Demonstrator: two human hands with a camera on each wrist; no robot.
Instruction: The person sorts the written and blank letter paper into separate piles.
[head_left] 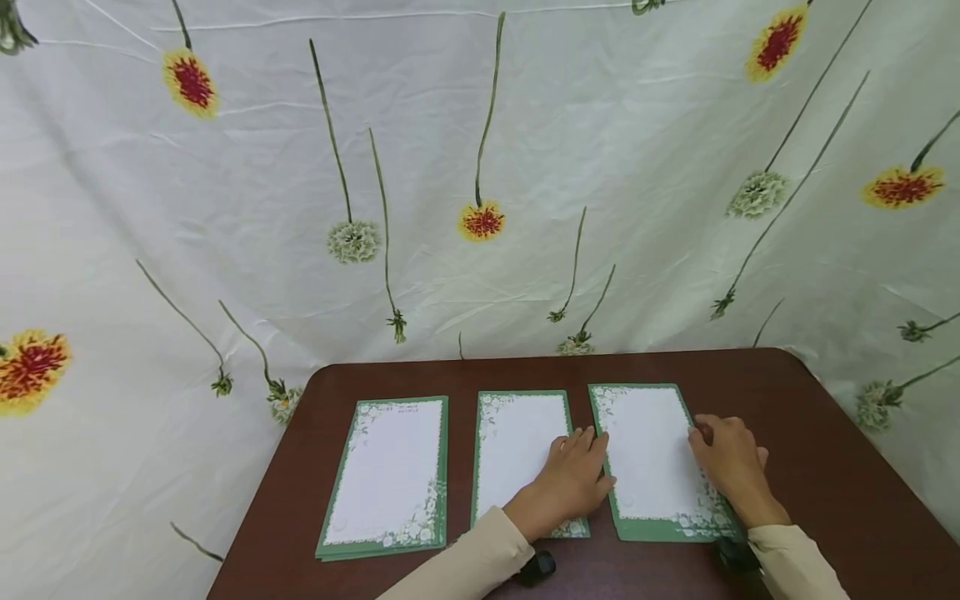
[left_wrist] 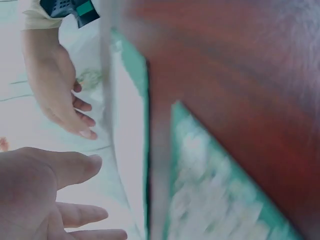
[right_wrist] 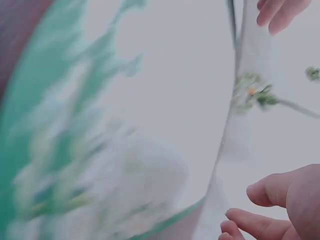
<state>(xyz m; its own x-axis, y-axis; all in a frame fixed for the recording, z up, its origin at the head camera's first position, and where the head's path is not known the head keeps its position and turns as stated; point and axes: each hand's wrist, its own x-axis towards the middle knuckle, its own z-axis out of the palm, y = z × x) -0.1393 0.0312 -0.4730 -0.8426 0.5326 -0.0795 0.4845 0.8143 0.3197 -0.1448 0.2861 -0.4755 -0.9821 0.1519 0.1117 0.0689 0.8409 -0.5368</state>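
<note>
On the right of the table lies a white sheet of paper (head_left: 652, 450) with a green, flower-patterned border. My left hand (head_left: 566, 475) is over the middle bordered sheet (head_left: 510, 450), its fingertips at the left edge of the right sheet. At that sheet's right edge is my right hand (head_left: 731, 467), thumb and fingers lightly bent. In the left wrist view the left hand (left_wrist: 45, 185) has its thumb and fingers extended and apart. The right wrist view shows a gap between the right hand's (right_wrist: 290, 205) thumb and fingers. Neither hand visibly grips anything.
A third bordered sheet (head_left: 390, 475) lies at the left, with another green edge showing under it. The dark brown table (head_left: 802, 433) has rounded far corners. Behind it hangs a white cloth (head_left: 420, 175) printed with flowers. Black devices (head_left: 536, 568) sit at both wrists.
</note>
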